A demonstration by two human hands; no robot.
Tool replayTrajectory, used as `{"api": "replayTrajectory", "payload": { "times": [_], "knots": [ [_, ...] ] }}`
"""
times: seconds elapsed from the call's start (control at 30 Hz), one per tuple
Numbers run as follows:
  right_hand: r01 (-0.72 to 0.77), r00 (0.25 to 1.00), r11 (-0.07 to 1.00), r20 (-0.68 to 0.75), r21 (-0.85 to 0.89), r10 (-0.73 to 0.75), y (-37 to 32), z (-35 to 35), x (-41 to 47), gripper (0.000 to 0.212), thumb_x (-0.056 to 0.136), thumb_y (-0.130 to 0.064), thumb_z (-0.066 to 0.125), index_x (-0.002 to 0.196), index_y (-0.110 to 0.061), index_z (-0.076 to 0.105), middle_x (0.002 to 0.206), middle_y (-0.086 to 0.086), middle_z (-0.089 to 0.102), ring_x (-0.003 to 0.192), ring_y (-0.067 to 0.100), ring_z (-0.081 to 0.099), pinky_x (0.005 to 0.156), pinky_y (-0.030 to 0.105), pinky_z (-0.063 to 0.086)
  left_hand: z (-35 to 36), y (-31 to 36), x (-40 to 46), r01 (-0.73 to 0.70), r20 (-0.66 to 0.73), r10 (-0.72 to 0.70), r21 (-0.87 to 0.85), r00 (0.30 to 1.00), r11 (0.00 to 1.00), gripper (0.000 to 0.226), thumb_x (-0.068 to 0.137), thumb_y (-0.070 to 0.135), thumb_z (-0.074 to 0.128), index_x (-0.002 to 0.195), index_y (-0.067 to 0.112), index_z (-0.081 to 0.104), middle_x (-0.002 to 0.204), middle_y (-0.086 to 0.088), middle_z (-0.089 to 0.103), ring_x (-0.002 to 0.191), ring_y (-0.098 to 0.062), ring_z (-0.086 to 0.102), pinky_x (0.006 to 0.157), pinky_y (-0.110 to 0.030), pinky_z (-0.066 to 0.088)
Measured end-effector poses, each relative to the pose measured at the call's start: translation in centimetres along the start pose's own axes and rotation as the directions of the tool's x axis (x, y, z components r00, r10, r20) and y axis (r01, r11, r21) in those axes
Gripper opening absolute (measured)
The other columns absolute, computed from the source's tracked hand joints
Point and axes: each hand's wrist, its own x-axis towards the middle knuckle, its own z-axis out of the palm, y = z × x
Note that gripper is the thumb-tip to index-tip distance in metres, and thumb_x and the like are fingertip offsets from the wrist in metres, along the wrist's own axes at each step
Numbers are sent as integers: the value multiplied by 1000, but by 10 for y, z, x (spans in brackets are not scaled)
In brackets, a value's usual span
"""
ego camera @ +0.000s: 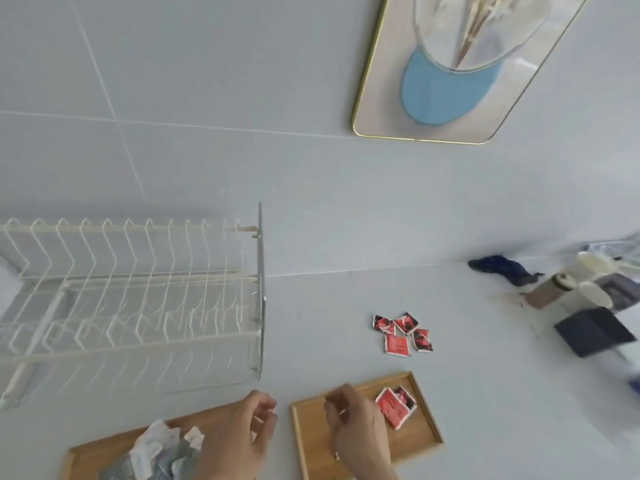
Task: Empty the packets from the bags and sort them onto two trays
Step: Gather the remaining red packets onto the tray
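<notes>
Both hands are held over the wooden trays. The left hand [242, 441] is loosely curled, apparently empty; the right hand [356, 431] is pinched, its contents too small to tell. Red packets [396, 408] lie on the right tray [427, 434]; four more [401, 334] lie beyond it, pale packets [156, 448] on the left tray [90, 452].

The scene is being viewed from a single wide-angle head camera, which is being aimed forward and steeply down over a pale counter [346, 306]. The two hands are being caught close at the bottom edge, while the tiled wall [207, 98] is being taken in across the upper half. The frame is being tilted, and straight lines are being bent near its edges.
</notes>
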Motion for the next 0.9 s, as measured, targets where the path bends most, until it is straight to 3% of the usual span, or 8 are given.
{"api": "replayTrajectory", "payload": {
  "times": [0.1, 0.2, 0.3, 0.4, 0.53, 0.67, 0.83, 0.9],
  "knots": [
    [-37, 999, 999, -38, 18, 37, 36, -40, 31, 7, 87, -26, 67, 89, -33, 68, 76, -17, 72, 67, -1, 63, 62, 12, 44, 38, 45, 17, -19, 52, 19, 12, 998, 1000, 8, 87, 36, 65, 91, 43, 61, 97, 40, 62, 77, 3, 68, 71, -21, 57],
    [-92, 993, 995, -75, 46, 96, 77, -81, 68, 9, 88, -22, 67, 91, -31, 69, 78, -17, 70, 71, 4, 67, 69, 24, 55, 76, 86, 35, -28, 45, 26, 47, 999, 999, 8, 88, 42, 62, 96, 44, 59, 88, 28, 69, 81, 8, 67, 78, -21, 57],
    [-115, 986, 993, -122, 0, 114, 118, -115, 105, 14, 88, -17, 67, 93, -30, 69, 88, -14, 71, 75, 11, 68, 72, 32, 56, 108, 122, 54, -34, 72, 28, 81, 997, 996, 12, 92, 39, 61, 103, 43, 58, 97, 27, 66, 86, 8, 65, 82, -21, 56],
    [-49, 990, 993, -139, -108, 34, 147, -138, 143, 20, 85, -12, 68, 99, -26, 72, 99, -8, 70, 83, 17, 68, 72, 33, 55, 133, 153, 74, -56, 82, 44, 148, 996, 987, 17, 95, 38, 57, 111, 43, 55, 109, 27, 61, 98, 7, 60, 88, -18, 51],
    [66, 993, 975, -86, -214, -86, 168, -147, 184, 25, 86, -10, 66, 104, -25, 73, 104, -5, 68, 101, 23, 63, 73, 34, 53, 159, 187, 107, -123, 123, 97, 233, 988, 965, 24, 97, 34, 56, 121, 39, 54, 123, 26, 57, 118, 5, 52, 100, -20, 45],
    [59, 996, 973, -54, -222, -73, 178, -143, 206, 29, 86, -13, 67, 113, -24, 70, 115, -4, 67, 111, 24, 58, 76, 37, 54, 179, 210, 137, -225, 192, 164, 361, 968, 905, 34, 98, 29, 56, 132, 33, 52, 135, 17, 55, 127, -7, 48, 107, -27, 41],
    [73, 996, 979, -40, -192, -82, 193, -133, 215, 41, 80, -13, 74, 118, -28, 65, 108, -8, 68, 102, 23, 57, 64, 35, 53, 205, 216, 165, -324, 299, 198, 470, 934, 821, 45, 97, 25, 58, 139, 30, 46, 144, 11, 50, 135, -13, 41, 115, -32, 34],
    [45, 999, 990, -17, -135, -48, 197, -130, 218, 48, 79, -15, 76, 122, -29, 62, 110, -6, 63, 104, 23, 57, 69, 34, 52, 213, 211, 171, -354, 345, 194, 499, 918, 791, 46, 95, 23, 60, 139, 29, 46, 145, 11, 49, 135, -14, 39, 115, -33, 34]
  ]
}}
